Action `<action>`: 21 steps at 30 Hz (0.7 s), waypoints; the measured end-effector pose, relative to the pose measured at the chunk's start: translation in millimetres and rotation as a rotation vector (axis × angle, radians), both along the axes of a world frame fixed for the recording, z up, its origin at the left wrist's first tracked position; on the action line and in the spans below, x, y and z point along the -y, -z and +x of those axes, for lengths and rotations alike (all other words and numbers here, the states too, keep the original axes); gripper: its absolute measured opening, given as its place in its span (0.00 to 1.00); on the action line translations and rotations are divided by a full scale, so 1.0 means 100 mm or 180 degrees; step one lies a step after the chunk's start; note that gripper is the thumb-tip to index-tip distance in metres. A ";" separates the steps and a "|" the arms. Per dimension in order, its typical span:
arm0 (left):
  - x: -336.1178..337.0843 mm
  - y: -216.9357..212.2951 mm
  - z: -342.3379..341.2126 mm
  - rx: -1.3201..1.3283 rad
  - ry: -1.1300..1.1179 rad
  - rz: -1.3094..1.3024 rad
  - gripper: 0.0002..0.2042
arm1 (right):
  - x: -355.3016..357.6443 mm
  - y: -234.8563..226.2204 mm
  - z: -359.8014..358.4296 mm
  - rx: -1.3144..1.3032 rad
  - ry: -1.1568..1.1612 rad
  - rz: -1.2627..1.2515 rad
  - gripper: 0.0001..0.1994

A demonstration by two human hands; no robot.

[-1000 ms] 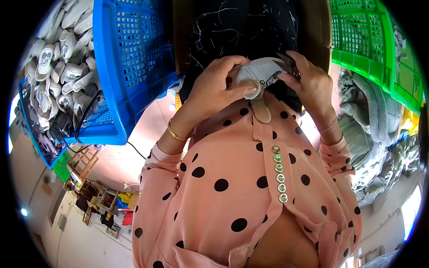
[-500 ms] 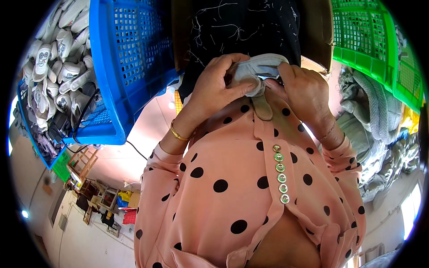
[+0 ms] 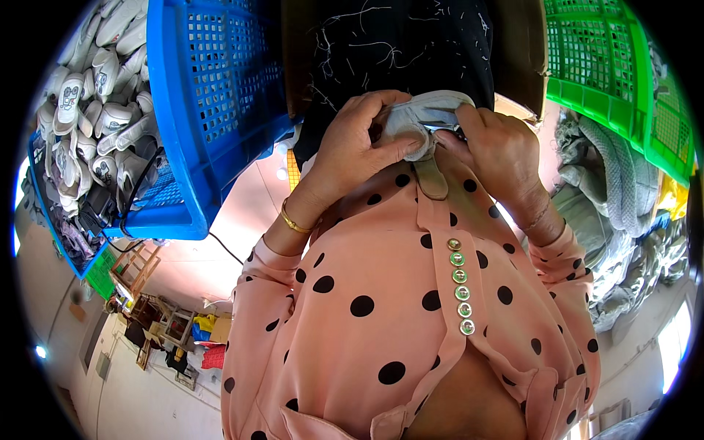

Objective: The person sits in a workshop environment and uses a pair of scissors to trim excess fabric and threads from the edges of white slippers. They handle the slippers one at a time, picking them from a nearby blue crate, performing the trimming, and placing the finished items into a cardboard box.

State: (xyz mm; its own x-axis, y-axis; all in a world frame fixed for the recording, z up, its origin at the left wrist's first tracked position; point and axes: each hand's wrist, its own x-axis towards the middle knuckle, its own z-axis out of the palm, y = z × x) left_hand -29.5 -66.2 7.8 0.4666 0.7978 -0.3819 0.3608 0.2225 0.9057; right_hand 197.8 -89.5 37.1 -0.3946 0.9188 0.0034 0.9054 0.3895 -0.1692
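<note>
At upper centre, the left hand clamps a pale shoe, its print newly hidden, while the right hand curls at its edge, its grip unclear.

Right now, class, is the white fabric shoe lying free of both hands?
No, the left hand grips the white fabric shoe between thumb and fingers.

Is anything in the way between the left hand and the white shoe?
Nothing that I can see: the left hand holds the white shoe directly, touching it.
</note>
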 end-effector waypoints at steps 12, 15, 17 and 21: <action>0.01 -0.02 0.02 -0.0078 -0.0019 0.0028 0.28 | -0.02 0.01 -0.06 -0.0086 -0.0006 0.0015 0.18; 0.00 -0.03 0.02 -0.0086 0.0005 0.0035 0.28 | 0.02 0.05 -0.08 -0.0352 0.0299 -0.0308 0.18; 0.02 -0.02 0.01 0.0013 -0.0028 0.0092 0.28 | 0.06 0.13 -0.09 -0.0828 0.0638 -0.0675 0.19; 0.05 0.02 0.01 0.0212 -0.0133 0.0018 0.28 | 0.13 0.30 -0.11 -0.2314 0.1268 -0.1566 0.19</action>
State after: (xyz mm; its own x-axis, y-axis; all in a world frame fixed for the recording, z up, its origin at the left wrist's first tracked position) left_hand -28.5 -70.8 6.0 0.4570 0.8192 -0.3466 0.2902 0.2311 0.9287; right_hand 186.8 -102.5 7.5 -0.1070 0.9487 -0.2975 0.5654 -0.1880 -0.8031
